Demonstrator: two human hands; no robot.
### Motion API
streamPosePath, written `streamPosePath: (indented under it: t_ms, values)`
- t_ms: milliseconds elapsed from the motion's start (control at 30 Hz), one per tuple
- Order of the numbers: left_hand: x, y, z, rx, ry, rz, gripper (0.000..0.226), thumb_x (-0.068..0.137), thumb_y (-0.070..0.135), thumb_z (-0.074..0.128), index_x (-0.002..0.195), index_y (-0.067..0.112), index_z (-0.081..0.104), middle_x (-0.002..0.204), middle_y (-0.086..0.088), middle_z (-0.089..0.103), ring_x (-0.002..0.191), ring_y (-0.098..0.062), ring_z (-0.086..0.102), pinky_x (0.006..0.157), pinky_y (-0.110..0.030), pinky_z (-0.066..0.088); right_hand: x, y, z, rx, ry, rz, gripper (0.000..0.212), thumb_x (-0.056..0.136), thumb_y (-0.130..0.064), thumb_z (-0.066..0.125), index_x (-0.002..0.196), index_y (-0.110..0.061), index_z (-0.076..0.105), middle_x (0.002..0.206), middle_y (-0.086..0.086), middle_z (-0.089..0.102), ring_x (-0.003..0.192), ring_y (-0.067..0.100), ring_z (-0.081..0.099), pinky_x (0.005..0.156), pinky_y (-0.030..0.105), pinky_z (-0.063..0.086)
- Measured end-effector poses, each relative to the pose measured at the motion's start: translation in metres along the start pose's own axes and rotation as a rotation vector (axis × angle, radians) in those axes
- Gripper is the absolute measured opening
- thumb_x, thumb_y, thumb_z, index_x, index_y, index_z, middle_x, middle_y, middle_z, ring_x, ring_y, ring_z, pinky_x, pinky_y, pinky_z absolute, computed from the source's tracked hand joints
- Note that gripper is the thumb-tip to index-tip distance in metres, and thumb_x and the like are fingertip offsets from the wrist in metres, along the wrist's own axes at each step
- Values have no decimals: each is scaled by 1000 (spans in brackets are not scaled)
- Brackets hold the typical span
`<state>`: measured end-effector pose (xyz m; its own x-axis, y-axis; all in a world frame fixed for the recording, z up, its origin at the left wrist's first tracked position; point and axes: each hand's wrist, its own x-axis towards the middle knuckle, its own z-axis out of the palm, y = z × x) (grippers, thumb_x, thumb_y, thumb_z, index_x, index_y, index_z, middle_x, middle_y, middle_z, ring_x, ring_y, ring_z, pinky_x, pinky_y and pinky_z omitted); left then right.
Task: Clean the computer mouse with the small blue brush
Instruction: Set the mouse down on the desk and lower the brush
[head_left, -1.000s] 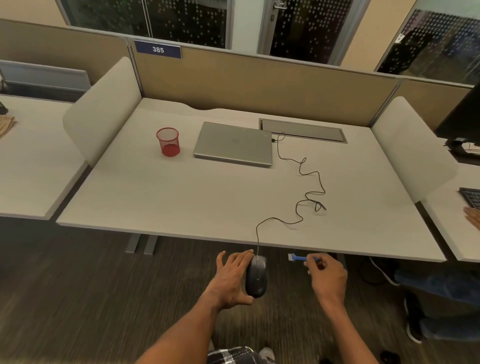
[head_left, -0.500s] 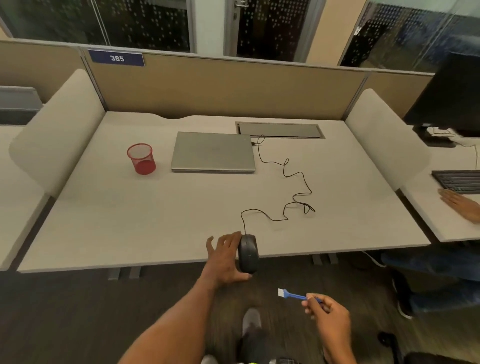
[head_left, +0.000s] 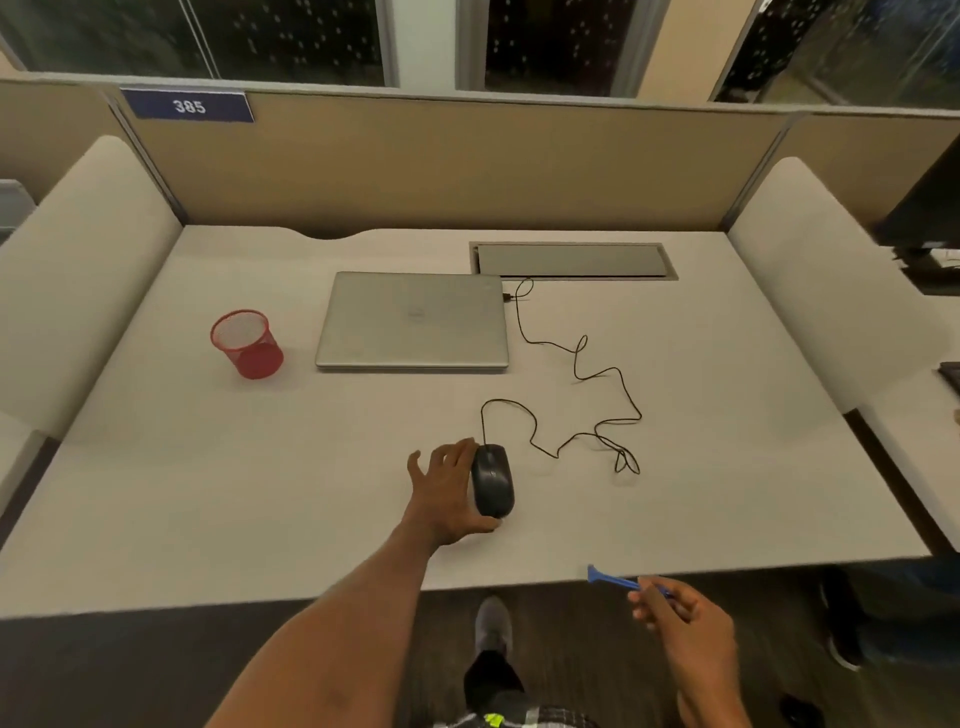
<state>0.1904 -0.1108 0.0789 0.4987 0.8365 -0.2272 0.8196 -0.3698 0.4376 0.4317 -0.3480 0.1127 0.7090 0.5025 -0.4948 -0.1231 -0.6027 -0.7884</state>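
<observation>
Mouse first: the black corded computer mouse (head_left: 492, 480) is lying on the pale grey desk (head_left: 208, 493) near the middle of its front edge, long axis running from front edge to back, cord (head_left: 576, 405) trailing away toward the closed silver laptop (head_left: 413, 319). We are cupping it with our left hand (head_left: 447, 491), fingers spread along its left side and thumb curled at its near end, steadying more than clenching. Our right hand (head_left: 680, 618) is pinching the handle of the small blue brush (head_left: 613, 578), hovering just off the front edge toward the right corner, bristles pointing left toward the mouse. We are judging that the brush must travel left and toward the back to reach it.
</observation>
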Motion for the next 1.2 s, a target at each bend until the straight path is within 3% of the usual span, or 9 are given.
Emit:
streamPosePath:
  t_ms: [300,500,967,1100,1200]
  values:
    - [51,3,-3,3,-40,-22,121,70,71,79,162,21,20,173,3,10,161,-19,-1,123,-63,-11,47,-49,4,10,-19,-37,5,95,-23,72,96,-24,77,78,-7,79,78,20,75,62,22,55]
    - [72,3,-4,20,-103,-23,120,71,73,78,163,22,20,174,5,3,160,-15,-9,123,-65,-12,71,-68,4,17,-74,-51,7,96,-24,71,96,-22,77,79,-4,80,77,22,75,66,26,56]
    - [87,-2,-2,55,-157,-13,130,70,82,74,166,26,7,175,6,-8,159,-13,-18,123,-66,-13,100,-78,9,-4,-129,-51,7,97,-20,70,96,-20,77,77,-3,80,77,26,75,68,29,57]
    - [83,-5,0,2,-143,-26,145,61,88,74,166,27,-6,174,7,-12,159,-13,-18,123,-62,-17,101,-76,12,-1,-141,-55,7,97,-18,70,96,-19,77,78,0,80,77,25,76,68,28,57]
    - [75,-9,0,-49,-92,-45,139,66,91,65,166,24,-5,174,9,-8,159,-10,-14,124,-58,-18,101,-79,16,-10,-153,-99,8,98,-17,69,96,-18,77,78,0,80,74,20,76,69,26,56]
